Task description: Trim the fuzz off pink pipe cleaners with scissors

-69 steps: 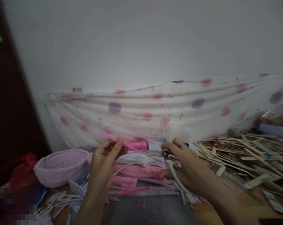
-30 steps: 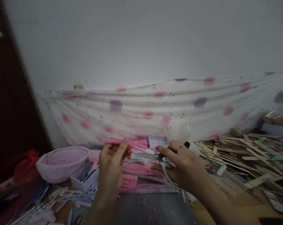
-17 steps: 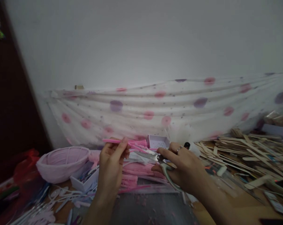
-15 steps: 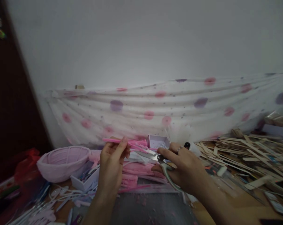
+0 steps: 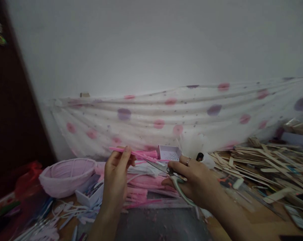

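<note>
Between thumb and fingers, my left hand (image 5: 118,167) pinches a pink pipe cleaner (image 5: 138,154) that points to the right. A pair of scissors with pale green handles (image 5: 178,182) is in my right hand (image 5: 193,175), which wears a ring. The scissors' blades reach left and lie against or just below the pipe cleaner; whether they touch it I cannot tell. Behind and below the hands lie bundles of pink pipe cleaners (image 5: 143,180) and some white ones (image 5: 143,170). A dark grey mat (image 5: 159,224) with pink fluff scraps lies in front.
A pink basket (image 5: 66,177) and a small box of odds and ends (image 5: 91,197) stand at left. At the back is an open box of beads (image 5: 170,153). Wooden sticks (image 5: 262,164) pile up on the right. A spotted cloth (image 5: 146,117) hangs along the wall.
My left hand has moved slightly left with the pipe cleaner. The scissor blades now look closer together, and my right hand stays nearly in place.
</note>
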Demonstrator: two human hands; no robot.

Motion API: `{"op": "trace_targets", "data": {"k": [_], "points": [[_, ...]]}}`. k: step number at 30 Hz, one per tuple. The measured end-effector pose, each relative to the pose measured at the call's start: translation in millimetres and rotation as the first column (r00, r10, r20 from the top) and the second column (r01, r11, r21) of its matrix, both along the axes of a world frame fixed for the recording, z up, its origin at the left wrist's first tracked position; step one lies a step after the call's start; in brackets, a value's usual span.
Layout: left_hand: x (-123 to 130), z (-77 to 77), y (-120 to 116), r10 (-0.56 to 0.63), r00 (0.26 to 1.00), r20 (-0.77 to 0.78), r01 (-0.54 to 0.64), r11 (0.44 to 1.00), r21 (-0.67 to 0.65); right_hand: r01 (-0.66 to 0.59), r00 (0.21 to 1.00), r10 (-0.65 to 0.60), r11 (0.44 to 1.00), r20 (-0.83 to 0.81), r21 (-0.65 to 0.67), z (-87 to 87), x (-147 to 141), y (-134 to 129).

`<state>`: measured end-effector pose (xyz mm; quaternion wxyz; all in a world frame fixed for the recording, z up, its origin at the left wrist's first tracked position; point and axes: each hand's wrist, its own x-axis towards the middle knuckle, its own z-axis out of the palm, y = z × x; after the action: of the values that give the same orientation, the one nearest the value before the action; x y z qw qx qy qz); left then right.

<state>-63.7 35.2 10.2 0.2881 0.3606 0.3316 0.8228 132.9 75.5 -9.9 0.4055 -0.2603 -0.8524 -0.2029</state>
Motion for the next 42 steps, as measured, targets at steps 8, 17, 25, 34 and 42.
{"op": "trace_targets", "data": {"k": [8, 17, 25, 34, 42], "points": [[-9, -3.7, 6, 0.000, 0.999, -0.032, 0.000, 1.000, -0.005, -0.004, 1.000, 0.006, 0.969, 0.009, -0.248, 0.8, 4, 5], [-6, -0.9, 1, -0.097, 0.991, -0.089, 0.094, 0.995, -0.033, -0.066, 0.997, 0.079, 0.909, 0.014, -0.412, 8.4, 7, -8], [3, 2.9, -2, -0.266, 0.949, 0.167, 0.275, 0.961, -0.034, 0.015, 1.000, -0.018, 0.983, -0.012, -0.184, 2.9, 2, -7], [9, -0.8, -2, -0.338, 0.920, 0.197, 0.350, 0.936, -0.032, 0.034, 0.999, -0.035, 0.993, -0.005, -0.109, 4.1, 3, -8], [8, -0.6, -1, -0.312, 0.926, 0.213, 0.326, 0.945, -0.034, 0.020, 1.000, -0.020, 0.988, 0.004, -0.151, 4.7, 3, -3]]}}
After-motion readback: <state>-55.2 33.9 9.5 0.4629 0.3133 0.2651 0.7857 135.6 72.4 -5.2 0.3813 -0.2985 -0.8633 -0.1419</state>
